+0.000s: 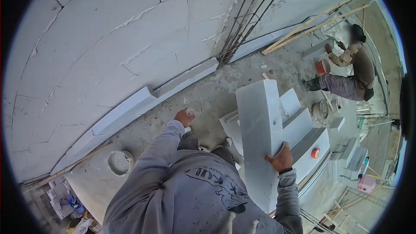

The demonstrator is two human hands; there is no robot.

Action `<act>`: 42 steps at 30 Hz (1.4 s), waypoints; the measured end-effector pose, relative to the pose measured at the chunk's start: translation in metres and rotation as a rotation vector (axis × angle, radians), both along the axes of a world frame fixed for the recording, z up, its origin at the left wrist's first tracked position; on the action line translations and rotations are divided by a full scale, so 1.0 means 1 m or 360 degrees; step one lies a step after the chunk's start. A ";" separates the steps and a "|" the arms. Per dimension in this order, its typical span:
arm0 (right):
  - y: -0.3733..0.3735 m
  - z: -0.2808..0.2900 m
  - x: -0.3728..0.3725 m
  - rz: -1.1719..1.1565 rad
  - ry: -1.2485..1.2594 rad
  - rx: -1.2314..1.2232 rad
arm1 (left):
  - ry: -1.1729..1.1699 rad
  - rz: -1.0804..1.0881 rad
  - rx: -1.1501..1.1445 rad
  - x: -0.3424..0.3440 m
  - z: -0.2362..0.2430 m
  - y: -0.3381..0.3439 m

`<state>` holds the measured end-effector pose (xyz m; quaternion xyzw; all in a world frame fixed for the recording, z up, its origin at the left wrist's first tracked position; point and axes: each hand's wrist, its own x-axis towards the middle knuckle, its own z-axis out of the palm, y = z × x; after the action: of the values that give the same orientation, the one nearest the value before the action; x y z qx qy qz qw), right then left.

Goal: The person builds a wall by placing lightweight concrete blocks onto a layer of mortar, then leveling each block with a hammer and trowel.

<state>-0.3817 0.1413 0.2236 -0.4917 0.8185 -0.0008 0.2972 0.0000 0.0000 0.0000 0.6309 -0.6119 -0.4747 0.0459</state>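
A long white aerated concrete block (255,121) stands tilted in front of me, to the right of my body. My right hand (281,158) grips its right side, thumb on the near face. My left hand (185,117) is out ahead, over the floor near the wall, with its fingers curled. Something whitish shows at those fingers, too small to make out. More white blocks (299,123) lie stacked just beyond the gripped one. A red round object, like a tape roll or tape measure (316,153), sits on the nearest of them.
A block wall (108,39) with a low first course (130,108) runs along the left. Upright rebar (249,21) stands in a wall gap. A mortar bucket (120,163) is at lower left. At the right a co-worker (357,69) handles a block beside a red bucket (321,66).
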 end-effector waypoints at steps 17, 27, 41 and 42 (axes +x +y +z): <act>-0.240 -0.027 0.187 0.2239 0.0075 -0.0380 | 0.0194 0.0788 -0.0784 0.177 0.115 0.088; -0.374 -0.085 0.251 0.2794 0.0080 -0.0651 | -0.0833 0.0540 -0.0910 0.148 0.123 0.001; -0.441 -0.213 0.273 0.2650 0.0431 -0.0701 | -0.0885 0.0322 -0.1326 0.193 -0.052 -0.083; -0.444 -0.221 0.273 0.2644 0.0463 -0.0678 | -0.0883 0.0315 -0.1363 0.194 -0.061 -0.087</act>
<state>-0.1084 -0.3024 0.0022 -0.9702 0.2069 0.1261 -0.0044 0.1943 -0.0868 -0.0612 0.7125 -0.6779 0.0100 0.1810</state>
